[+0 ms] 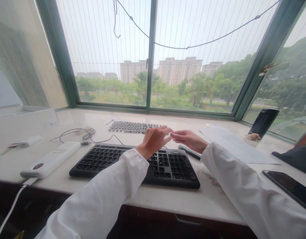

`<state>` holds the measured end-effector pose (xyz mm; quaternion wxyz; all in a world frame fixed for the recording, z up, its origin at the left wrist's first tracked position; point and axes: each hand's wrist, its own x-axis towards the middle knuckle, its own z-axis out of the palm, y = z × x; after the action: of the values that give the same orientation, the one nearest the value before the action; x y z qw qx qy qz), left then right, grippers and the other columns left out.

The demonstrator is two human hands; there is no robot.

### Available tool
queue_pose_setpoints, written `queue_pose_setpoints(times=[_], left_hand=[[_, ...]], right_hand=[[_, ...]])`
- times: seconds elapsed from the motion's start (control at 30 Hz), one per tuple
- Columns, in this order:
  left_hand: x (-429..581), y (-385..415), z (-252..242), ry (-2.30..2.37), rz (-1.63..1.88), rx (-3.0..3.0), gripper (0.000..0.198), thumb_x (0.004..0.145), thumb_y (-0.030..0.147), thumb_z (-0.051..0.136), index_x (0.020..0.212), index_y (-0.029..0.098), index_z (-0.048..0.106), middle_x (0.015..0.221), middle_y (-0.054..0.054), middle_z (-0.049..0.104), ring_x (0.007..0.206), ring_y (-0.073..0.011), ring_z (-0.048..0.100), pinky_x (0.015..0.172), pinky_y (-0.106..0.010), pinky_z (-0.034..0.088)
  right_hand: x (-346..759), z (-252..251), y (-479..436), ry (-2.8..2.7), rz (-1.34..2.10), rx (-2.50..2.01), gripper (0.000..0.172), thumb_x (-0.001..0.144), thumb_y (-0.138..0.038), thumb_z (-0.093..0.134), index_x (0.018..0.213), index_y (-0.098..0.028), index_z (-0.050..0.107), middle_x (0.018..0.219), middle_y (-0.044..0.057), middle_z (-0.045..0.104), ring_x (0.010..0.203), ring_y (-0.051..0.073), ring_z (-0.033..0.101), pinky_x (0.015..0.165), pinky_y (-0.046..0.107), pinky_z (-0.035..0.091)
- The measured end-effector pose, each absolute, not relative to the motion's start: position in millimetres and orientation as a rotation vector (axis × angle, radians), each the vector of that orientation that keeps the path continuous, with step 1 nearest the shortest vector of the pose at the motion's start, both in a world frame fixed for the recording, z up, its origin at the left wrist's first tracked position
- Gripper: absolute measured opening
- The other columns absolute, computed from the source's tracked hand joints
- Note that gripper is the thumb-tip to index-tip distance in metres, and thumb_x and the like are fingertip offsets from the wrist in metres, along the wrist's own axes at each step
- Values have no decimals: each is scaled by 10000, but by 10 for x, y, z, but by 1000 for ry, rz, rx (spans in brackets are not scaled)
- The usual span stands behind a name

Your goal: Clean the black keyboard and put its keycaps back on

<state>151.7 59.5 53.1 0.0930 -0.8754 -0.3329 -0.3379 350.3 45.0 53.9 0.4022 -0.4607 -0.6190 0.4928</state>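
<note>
Both my hands meet above the far right part of a black keyboard on a pale stone counter. My left hand is curled, its fingertips pinched on a tiny pale object that I cannot name. My right hand pinches the same small thing from the other side. Both arms wear white sleeves. A dark flat tool or pen lies just under my right hand.
A second keyboard frame lies farther back by the window. A white power bank with cables sits at the left, a white box behind it. Paper sheets, a dark phone and a propped black device are at the right.
</note>
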Motion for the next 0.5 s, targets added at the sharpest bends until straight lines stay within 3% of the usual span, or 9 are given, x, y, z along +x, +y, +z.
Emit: queue_pose_setpoints(times=[0.17, 0.3, 0.37, 0.43, 0.5], left_hand=[[1553, 632, 474, -900, -1070, -2596, 184, 880, 389, 602, 1012, 314, 707, 980, 38, 733, 835, -169, 690, 681, -260, 469], [1589, 654, 443, -913, -1160, -2587, 158, 845, 353, 627, 939, 264, 717, 945, 32, 746, 784, -161, 693, 684, -267, 491], [1597, 661, 429, -925, -1169, -2598, 139, 829, 325, 635, 912, 249, 717, 930, 30, 749, 783, -163, 695, 711, -278, 506], [1600, 668, 412, -950, -1146, -2613, 141, 817, 318, 642, 915, 249, 717, 909, 30, 752, 792, -174, 700, 730, -293, 518], [1599, 677, 394, -978, -1109, -2630, 147, 815, 321, 640, 922, 255, 717, 891, 32, 754, 798, -185, 705, 734, -305, 526]], right_hand=[[3579, 512, 440, -1711, 1193, -1195, 474, 768, -525, 690, 1060, -153, 728, 993, 81, 714, 885, 160, 623, 874, 308, 478], [3865, 488, 560, -1830, 268, -1544, 349, 867, -436, 583, 1062, -182, 723, 1054, 87, 721, 934, 217, 643, 907, 373, 473], [4074, 415, 661, -1779, -124, -1732, 323, 877, -326, 569, 1134, -174, 693, 1164, 110, 686, 1067, 245, 609, 987, 391, 427], [4267, 319, 749, -1754, -174, -1903, 308, 834, -259, 606, 1101, -150, 713, 1225, 141, 656, 1163, 283, 565, 1034, 405, 385], [4402, 237, 800, -1742, -89, -1999, 203, 768, -215, 653, 922, -149, 768, 1059, 142, 721, 1057, 303, 624, 961, 401, 435]])
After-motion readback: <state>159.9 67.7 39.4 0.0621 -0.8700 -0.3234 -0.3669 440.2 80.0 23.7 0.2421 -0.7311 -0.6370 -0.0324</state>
